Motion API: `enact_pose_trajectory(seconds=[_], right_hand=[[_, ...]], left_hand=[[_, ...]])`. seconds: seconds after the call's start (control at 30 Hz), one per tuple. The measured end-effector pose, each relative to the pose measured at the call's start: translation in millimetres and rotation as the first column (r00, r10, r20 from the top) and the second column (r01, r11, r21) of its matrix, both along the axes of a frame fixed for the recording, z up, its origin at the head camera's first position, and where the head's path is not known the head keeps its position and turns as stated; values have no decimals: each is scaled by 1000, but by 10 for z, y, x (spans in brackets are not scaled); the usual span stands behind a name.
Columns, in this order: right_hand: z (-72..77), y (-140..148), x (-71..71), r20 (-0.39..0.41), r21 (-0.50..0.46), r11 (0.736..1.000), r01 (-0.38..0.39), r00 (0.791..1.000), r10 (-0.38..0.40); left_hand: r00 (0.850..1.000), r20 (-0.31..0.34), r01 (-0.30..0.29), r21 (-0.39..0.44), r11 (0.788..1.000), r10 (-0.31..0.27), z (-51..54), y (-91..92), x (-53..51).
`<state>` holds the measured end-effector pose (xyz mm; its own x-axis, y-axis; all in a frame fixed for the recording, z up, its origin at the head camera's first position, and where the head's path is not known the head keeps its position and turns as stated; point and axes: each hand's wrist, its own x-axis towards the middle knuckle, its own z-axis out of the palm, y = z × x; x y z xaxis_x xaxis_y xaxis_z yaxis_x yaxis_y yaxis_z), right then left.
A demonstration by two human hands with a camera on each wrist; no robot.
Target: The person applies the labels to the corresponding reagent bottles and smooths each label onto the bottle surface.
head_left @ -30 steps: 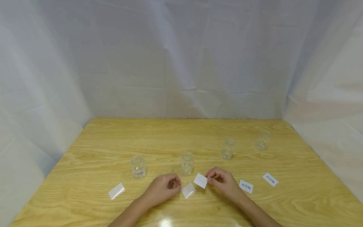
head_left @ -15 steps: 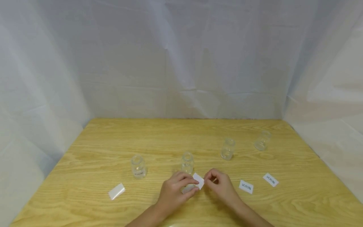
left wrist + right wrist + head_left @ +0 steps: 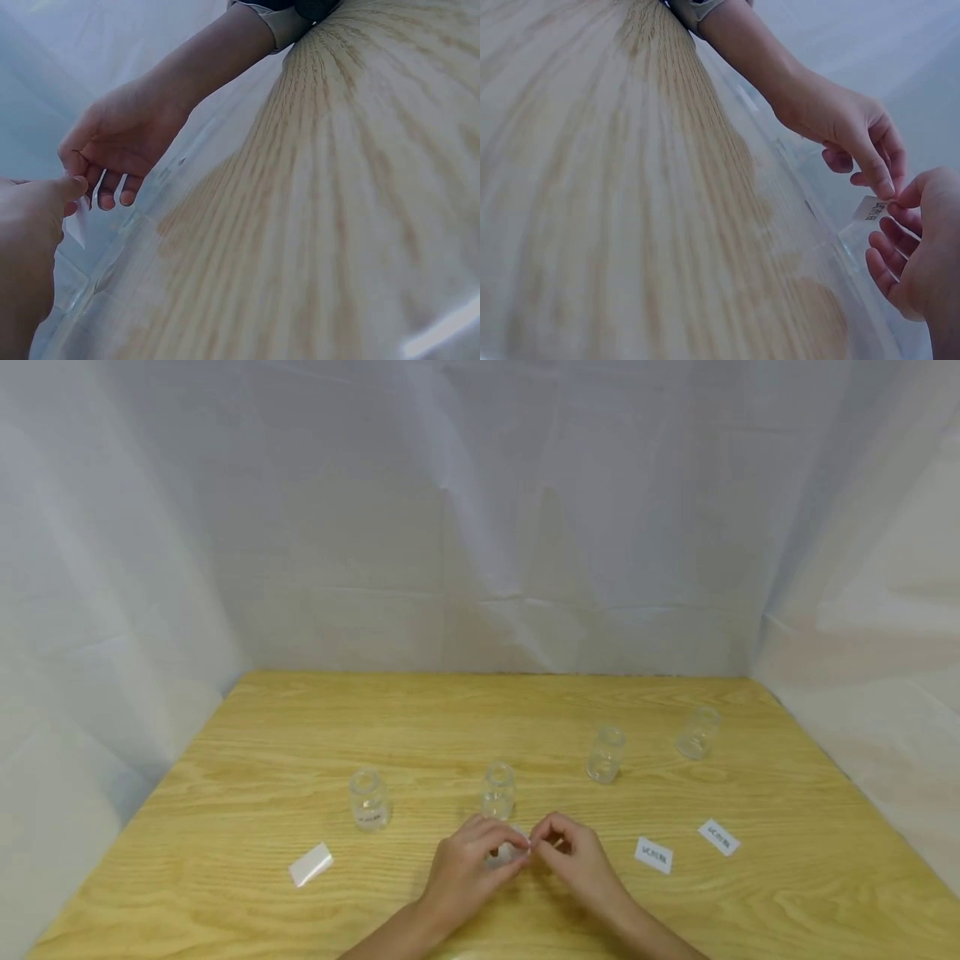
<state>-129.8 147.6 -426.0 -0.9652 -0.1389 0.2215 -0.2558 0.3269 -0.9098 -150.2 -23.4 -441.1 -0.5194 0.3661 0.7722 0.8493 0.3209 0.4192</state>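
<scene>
My left hand (image 3: 467,867) and right hand (image 3: 583,862) meet at the front middle of the table, fingertips almost touching. Between them they pinch a small white label (image 3: 868,210); the right wrist view shows dark printed characters on it. From the head view the fingers hide most of this label. Under the left fingers a pale piece of film or paper (image 3: 507,853) partly shows on the table. Just behind the hands stands a clear glass bottle (image 3: 498,793).
Left of the hands stands a glass bottle (image 3: 369,802) with dark lettering low on it, and a blank glossy slip (image 3: 311,865) lies before it. Two more bottles (image 3: 605,755) (image 3: 698,733) stand back right. Two printed labels (image 3: 654,855) (image 3: 719,837) lie at right.
The left hand has moved right from the table to the label, which the right hand alone held a second ago. Its fingers now pinch the label too, and the hands have drawn together.
</scene>
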Motion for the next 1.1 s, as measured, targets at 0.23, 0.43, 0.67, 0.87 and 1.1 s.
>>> enact_pose_trajectory(seconds=[0.23, 0.43, 0.67, 0.87, 1.1], right_hand=[[-12, 11, -4, -16, -39, 999, -36, 999, 35], [-8, 15, -1, 8, -56, 996, -70, 997, 71], [5, 17, -32, 66, -41, 993, 112, 992, -109], [-2, 66, -80, 56, -63, 986, 153, 987, -150], [-10, 65, -111, 58, -38, 996, 79, 995, -77]], left_hand=[[995, 95, -23, 14, 1000, 21, -11, -1, 8], [979, 200, -52, 23, 998, 46, 0, -2, 26], [787, 614, -77, 196, 978, -61, 64, -17, 48], [671, 739, -171, 227, 959, -56, 99, -21, 33], [654, 755, -190, 218, 957, -42, 86, -28, 17]])
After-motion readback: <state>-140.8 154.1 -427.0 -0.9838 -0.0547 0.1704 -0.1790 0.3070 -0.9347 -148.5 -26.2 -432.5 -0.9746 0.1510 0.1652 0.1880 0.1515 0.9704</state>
